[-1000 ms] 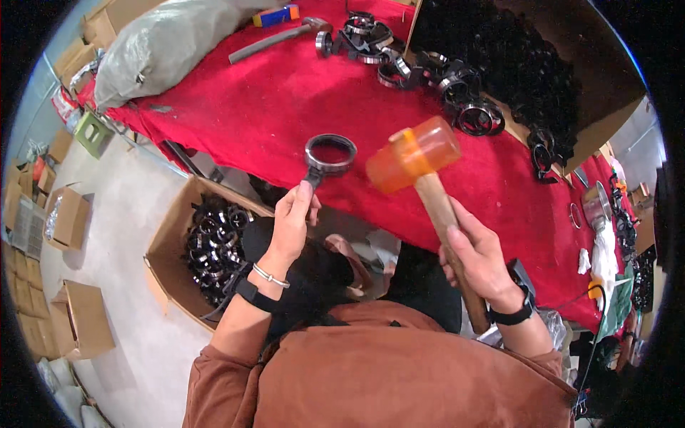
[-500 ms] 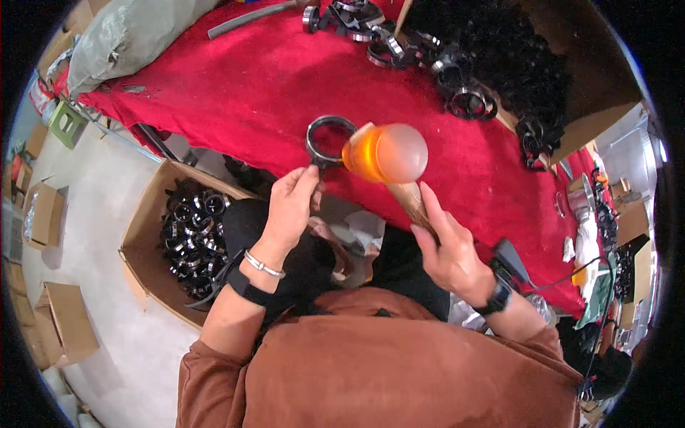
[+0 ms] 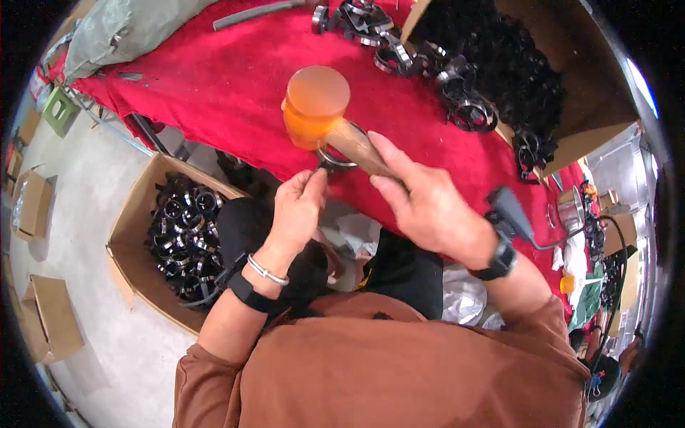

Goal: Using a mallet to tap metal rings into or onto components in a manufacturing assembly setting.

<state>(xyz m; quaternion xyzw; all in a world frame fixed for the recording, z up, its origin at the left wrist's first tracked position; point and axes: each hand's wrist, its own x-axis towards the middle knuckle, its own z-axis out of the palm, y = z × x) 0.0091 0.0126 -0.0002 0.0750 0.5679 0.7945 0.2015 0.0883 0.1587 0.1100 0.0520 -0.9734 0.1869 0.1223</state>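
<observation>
My right hand [image 3: 435, 203] is closed round the wooden handle of a mallet [image 3: 317, 100] with an amber, translucent head. The mallet's head is over the far side of a ring-shaped metal and black part [image 3: 335, 158], hiding much of it; whether they touch I cannot tell. My left hand [image 3: 296, 203] pinches the black stub of that ring part at the near edge of the red-covered table [image 3: 235, 78].
A cardboard box [image 3: 135, 214] of similar rings [image 3: 189, 235] stands at my left. Across the table lie more ring parts [image 3: 396, 60], beside a tipped carton [image 3: 596, 128] holding a black heap [image 3: 492, 64]. A grey-green sack [image 3: 121, 36] rests far left.
The mallet has swung left and away from me, from beside the ring to over it. My right hand has moved left with it; the left hand still holds the ring.
</observation>
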